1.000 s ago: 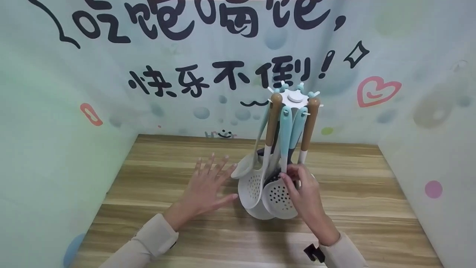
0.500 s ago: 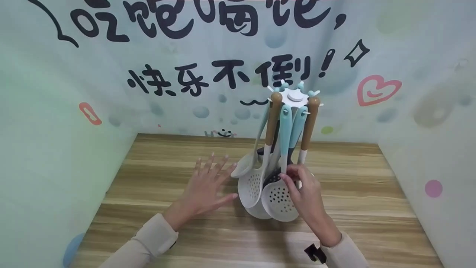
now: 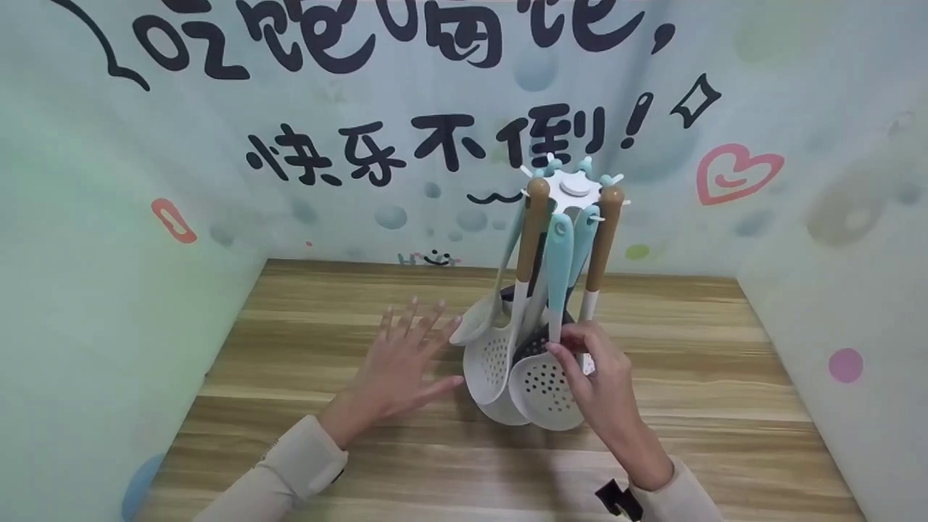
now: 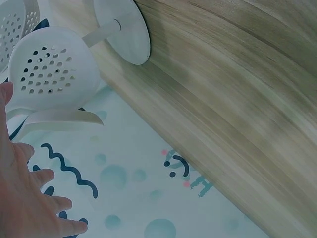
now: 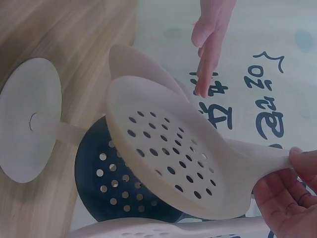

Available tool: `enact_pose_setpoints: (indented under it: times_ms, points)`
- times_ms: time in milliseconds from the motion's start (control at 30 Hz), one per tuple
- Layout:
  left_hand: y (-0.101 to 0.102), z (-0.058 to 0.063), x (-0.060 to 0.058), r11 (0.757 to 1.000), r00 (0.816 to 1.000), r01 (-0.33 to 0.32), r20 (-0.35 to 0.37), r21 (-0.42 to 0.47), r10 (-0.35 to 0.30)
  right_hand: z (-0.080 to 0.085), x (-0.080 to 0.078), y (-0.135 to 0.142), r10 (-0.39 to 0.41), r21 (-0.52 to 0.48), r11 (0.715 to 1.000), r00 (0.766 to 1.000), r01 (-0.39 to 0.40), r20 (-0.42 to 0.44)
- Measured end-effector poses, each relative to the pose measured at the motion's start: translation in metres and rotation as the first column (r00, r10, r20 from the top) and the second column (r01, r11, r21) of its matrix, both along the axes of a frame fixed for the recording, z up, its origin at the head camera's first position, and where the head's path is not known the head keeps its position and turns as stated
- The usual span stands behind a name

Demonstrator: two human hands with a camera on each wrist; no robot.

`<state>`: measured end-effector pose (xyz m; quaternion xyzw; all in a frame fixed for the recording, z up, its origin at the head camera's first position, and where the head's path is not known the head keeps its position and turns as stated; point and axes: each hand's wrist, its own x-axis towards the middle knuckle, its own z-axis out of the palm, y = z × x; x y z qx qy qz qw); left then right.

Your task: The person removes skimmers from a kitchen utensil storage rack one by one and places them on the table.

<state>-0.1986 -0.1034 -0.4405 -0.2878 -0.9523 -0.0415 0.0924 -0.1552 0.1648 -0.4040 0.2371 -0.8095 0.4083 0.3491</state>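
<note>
A white skimmer with a light blue handle (image 3: 560, 261) stands at the front of a utensil rack, its perforated bowl (image 5: 168, 148) facing forward. My right hand (image 3: 602, 377) pinches its white neck between thumb and fingers, just above the bowl. The handle's top sits slightly below the rack's white hook ring (image 3: 575, 190); whether it still touches a hook is hard to tell. To the left, my left hand (image 3: 399, 366) is held with fingers spread beside a white ladle (image 3: 475, 324), holding nothing. Its fingers also show in the left wrist view.
Other utensils hang around the rack: a brown-handled skimmer (image 3: 489, 362), a brown handle (image 3: 603, 239) at the right and a dark skimmer (image 5: 116, 173). The rack's round white base (image 5: 29, 119) stands on the wooden table (image 3: 304, 312). A printed curtain (image 3: 348, 232) hangs behind.
The blue-handled skimmer has shifted slightly, its handle top now lower and a little to the right. My right hand moved slightly right with it. My left hand has stayed in place.
</note>
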Motion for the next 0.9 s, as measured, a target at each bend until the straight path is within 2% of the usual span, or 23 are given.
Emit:
enact_pose_setpoints:
  times_ms: [233, 500, 600, 733, 900]
  points:
    - [-0.001, 0.001, 0.000, 1.000, 1.000, 0.003, 0.004, 0.003, -0.003, 0.001, 0.006, 0.009, -0.002, -0.048, 0.999, 0.999, 0.004, 0.048]
    - [-0.001, 0.000, 0.000, 1.000, 1.000, -0.010, 0.012, -0.006, 0.010, -0.003, 0.011, 0.027, 0.002, -0.171, 0.985, 0.981, 0.031, 0.192]
    - [-0.001, -0.001, -0.001, 1.000, 1.000, -0.011, 0.023, -0.004, 0.011, -0.003, 0.014, 0.036, -0.005, -0.230, 0.971, 0.963, 0.070, 0.270]
    - [0.000, -0.002, -0.002, 1.000, 1.000, -0.009, 0.016, -0.006, 0.009, -0.003, 0.017, 0.049, -0.021, -0.295, 0.945, 0.926, 0.142, 0.377]
    - [0.000, -0.003, -0.002, 1.000, 1.000, -0.007, -0.004, -0.016, 0.007, -0.007, 0.018, 0.066, -0.058, -0.312, 0.923, 0.885, 0.224, 0.462]
